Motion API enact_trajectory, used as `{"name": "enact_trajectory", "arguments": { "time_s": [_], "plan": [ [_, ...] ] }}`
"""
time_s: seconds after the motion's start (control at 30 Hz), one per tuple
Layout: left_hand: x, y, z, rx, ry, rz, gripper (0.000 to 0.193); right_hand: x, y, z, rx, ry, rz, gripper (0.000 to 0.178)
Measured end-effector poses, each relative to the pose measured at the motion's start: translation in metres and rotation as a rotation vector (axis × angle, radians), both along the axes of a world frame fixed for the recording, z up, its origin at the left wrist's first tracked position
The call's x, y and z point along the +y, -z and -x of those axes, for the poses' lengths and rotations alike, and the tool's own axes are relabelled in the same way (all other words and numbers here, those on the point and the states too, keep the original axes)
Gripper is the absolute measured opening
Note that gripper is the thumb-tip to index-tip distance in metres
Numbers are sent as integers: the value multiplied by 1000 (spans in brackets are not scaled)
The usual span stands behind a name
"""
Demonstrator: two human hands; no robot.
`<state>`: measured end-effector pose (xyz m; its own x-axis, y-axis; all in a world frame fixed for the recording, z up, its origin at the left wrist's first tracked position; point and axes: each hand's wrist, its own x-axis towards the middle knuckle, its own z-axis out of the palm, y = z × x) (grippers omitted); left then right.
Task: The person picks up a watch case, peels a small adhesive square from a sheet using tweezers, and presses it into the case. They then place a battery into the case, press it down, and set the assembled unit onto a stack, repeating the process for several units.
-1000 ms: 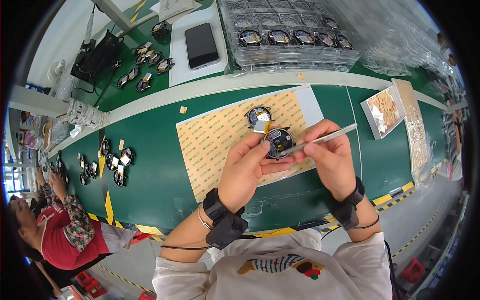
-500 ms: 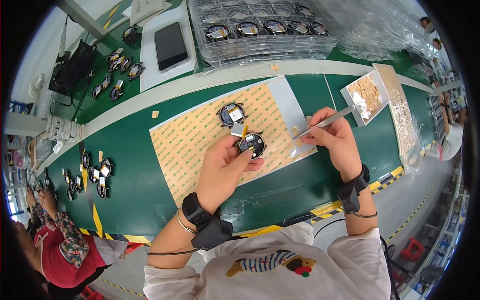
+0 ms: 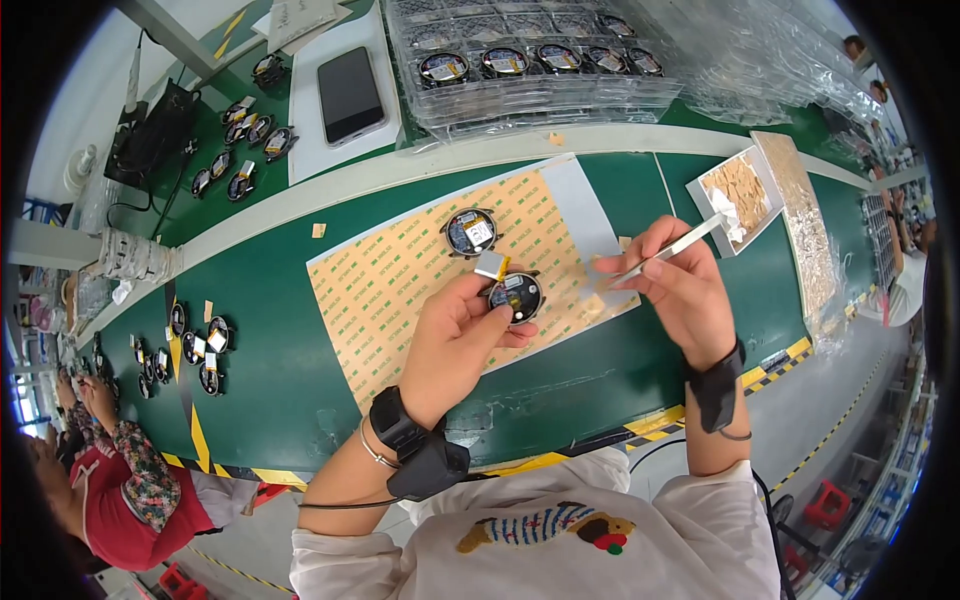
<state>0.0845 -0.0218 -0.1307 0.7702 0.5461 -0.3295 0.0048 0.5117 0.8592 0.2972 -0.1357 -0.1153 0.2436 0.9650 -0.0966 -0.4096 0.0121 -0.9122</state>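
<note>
My left hand point(image 3: 455, 335) is closed round the edge of an opened round watch case point(image 3: 516, 299), its dark inside facing up. A silver battery point(image 3: 491, 265) hangs out at the case's upper left, by a yellow tab. In my right hand point(image 3: 690, 295) is a pair of metal tweezers point(image 3: 683, 243), pinched between thumb and fingers, tips pointing left. Those tips hover by the right margin of a tan adhesive sheet point(image 3: 400, 290) with green printing; whether they grip anything is too small to tell. On the sheet, above the held case, lies a second watch case point(image 3: 471, 233).
More watch cases lie at the left point(image 3: 210, 342) and on the back shelf point(image 3: 262, 130), near a black phone point(image 3: 350, 93). Clear plastic trays point(image 3: 540, 100) hold several cases. A white box point(image 3: 735, 200) contains tan scraps. A co-worker in red point(image 3: 130, 510) sits at far left.
My right hand has turned a little and its fingers have shifted on the tweezers, whose tips have moved slightly right. My left hand still holds the watch case. The whole view has shifted slightly.
</note>
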Motion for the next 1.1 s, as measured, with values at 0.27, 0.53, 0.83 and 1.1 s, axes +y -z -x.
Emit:
{"name": "enact_trajectory", "arguments": {
  "time_s": [0.27, 0.53, 0.83, 1.1],
  "plan": [
    [-10, -6, -1, -69, 21, 10, 35, 11, 6, 45, -30, 122, -79, 10],
    [-13, -9, -3, -93, 0, 53, 36, 11, 11, 50, -105, 153, -190, 8],
    [-12, -13, -3, 96, -27, -91, 24, 6, 8, 61, -604, 196, -354, 12],
    [-22, -17, -7, 31, -126, -40, 19, 4, 4, 65, -782, 239, -376, 14]
  ]
}}
